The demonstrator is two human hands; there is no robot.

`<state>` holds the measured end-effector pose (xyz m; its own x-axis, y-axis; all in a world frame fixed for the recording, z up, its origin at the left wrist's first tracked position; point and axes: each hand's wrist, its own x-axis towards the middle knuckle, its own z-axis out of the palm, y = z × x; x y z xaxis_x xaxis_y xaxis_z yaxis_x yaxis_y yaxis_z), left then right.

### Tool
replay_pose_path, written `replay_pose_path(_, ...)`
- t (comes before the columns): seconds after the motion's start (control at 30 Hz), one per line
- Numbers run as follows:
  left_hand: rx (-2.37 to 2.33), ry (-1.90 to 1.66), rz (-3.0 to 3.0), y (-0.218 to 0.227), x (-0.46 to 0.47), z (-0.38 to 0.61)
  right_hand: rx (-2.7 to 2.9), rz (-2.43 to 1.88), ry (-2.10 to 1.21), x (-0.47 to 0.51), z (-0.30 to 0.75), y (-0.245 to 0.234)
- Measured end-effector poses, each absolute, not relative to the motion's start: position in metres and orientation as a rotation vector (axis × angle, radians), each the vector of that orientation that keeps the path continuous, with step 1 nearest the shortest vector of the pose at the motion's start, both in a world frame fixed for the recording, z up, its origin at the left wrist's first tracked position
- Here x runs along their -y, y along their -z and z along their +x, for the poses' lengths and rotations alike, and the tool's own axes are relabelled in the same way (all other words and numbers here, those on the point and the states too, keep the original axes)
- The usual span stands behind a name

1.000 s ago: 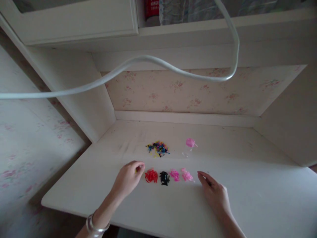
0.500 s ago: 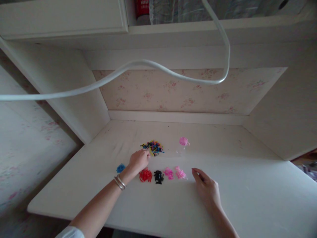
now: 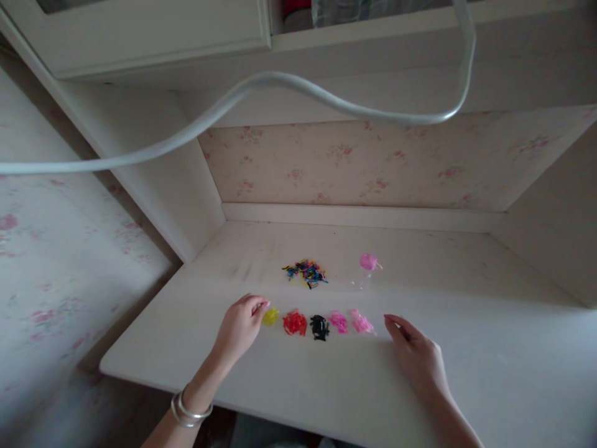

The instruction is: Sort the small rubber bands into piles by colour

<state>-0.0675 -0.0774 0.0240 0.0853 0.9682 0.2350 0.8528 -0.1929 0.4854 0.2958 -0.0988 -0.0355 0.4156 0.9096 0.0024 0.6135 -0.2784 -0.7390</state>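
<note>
- The left hand (image 3: pixel 240 326) had its thumb and fingers drawn together in a pinch at the edge of the yellow bands (image 3: pixel 270 317); whether a band was caught between the tips could not be told.
- The right hand (image 3: pixel 420 358) hung to the right of the light pink bands (image 3: pixel 361 322), apart from them, thumb and forefinger close together at the tips; whether they met or had hold of anything could not be told.
- Between the hands, small bands lay in a row of separate piles: yellow nearest the left hand, then the red bands (image 3: pixel 295 323), the black bands (image 3: pixel 319 327), the deep pink bands (image 3: pixel 338 322) and the light pink ones.
- Behind the row lay the mixed-colour bands (image 3: pixel 306 272) in a loose heap.
- To the right of that heap sat a rounded pink piece (image 3: pixel 368 261) with a small tab; clear glints beside it were too faint to identify.
- Everything rested on a white desktop (image 3: pixel 289 379).
- Silver bangles (image 3: pixel 186 414) circled the left wrist.
- A white cable (image 3: pixel 280 78) crossed the upper view.
</note>
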Motion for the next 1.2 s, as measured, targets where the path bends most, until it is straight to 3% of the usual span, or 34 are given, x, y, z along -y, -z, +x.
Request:
replay_pose_path(0.33, -2.019, -0.724, 2.142, 0.014, 0.105, -0.057, 1.314, -2.014, -0.519, 0.102, 0.295, 0.037)
replay_pose_path(0.77, -1.923, -1.124, 1.764, 0.026, 0.135, -0.103, 1.352, -1.897, -0.621, 0.109, 0.293, 0.042)
replay_pose_path(0.9, -1.925, -1.090, 1.539, 0.026, 0.138, -0.109, 1.407, -1.846, -0.540, 0.101, 0.267, 0.012)
replay_pose_path(1.07, -1.846, -1.115, 1.384, 0.028, 0.139, -0.107, 1.958, -1.810, -0.460, 0.069, 0.196, -0.041)
replay_pose_path(1.2, -1.828, -1.200, 1.315, 0.031, 0.142, -0.112, 2.182, -1.919, -0.374, 0.038, 0.153, -0.047)
